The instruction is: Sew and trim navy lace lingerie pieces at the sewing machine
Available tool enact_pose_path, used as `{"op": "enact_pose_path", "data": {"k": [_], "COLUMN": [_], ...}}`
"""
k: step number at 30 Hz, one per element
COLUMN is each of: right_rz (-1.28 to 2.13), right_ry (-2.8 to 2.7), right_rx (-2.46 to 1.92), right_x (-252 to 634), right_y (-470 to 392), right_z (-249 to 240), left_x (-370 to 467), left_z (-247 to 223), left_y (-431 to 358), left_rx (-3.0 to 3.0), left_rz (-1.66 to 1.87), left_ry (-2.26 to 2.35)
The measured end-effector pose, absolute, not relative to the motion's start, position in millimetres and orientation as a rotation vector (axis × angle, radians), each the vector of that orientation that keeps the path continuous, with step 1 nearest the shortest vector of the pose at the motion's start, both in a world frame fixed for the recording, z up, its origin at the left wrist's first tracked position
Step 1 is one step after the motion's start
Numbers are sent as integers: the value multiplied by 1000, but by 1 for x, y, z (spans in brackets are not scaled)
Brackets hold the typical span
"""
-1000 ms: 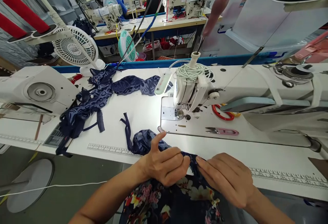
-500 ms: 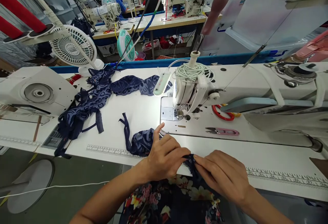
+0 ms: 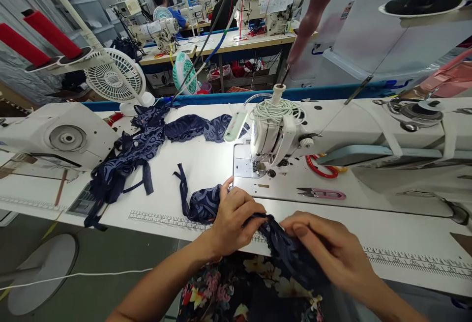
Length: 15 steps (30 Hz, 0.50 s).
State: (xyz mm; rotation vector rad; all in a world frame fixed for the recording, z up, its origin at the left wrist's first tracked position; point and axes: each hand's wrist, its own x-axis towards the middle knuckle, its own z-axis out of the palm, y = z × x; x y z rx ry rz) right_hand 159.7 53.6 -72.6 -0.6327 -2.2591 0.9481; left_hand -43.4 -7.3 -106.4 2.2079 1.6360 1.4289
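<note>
My left hand (image 3: 238, 221) pinches a navy patterned fabric piece (image 3: 282, 243) with a scalloped edge, thumb against bent fingers, forefinger pointing up. My right hand (image 3: 328, 248) is curled over the same piece farther right; its thumb and forefinger tips are close together, and its lower fingers are hidden. The cloth hangs between my hands at the table's front edge, over my lap. Beside my left hand lies a second navy piece (image 3: 204, 203) with a narrow strap, partly covered by that hand. The sewing machine (image 3: 275, 135) stands just beyond both hands.
Pink-handled thread snips (image 3: 322, 193) and red-handled scissors (image 3: 320, 167) lie on the machine bed. A heap of navy pieces (image 3: 129, 155) spreads at the left, near another machine (image 3: 62, 135). A white fan (image 3: 114, 76) stands behind. People sit at machines farther back.
My right hand has shifted slightly right and its fingers have lifted off the spot beside my left fingertips. More of the navy cloth now shows, stretched between and below my hands.
</note>
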Motion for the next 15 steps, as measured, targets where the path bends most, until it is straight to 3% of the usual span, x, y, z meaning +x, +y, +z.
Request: {"op": "enact_pose_path", "data": {"k": [3,15], "right_rz": [1047,1178], "right_ry": [-2233,-2437], "right_rx": [-766,-635], "right_x": [159,148], "right_y": [58,70], "right_z": [-68,-55], "left_x": [-43,-40], "left_z": [-107,-100], "left_y": [-8,-12], "left_rx": [2205,2083], "left_rz": [1430,1403], "left_ry": [1637,1474]}}
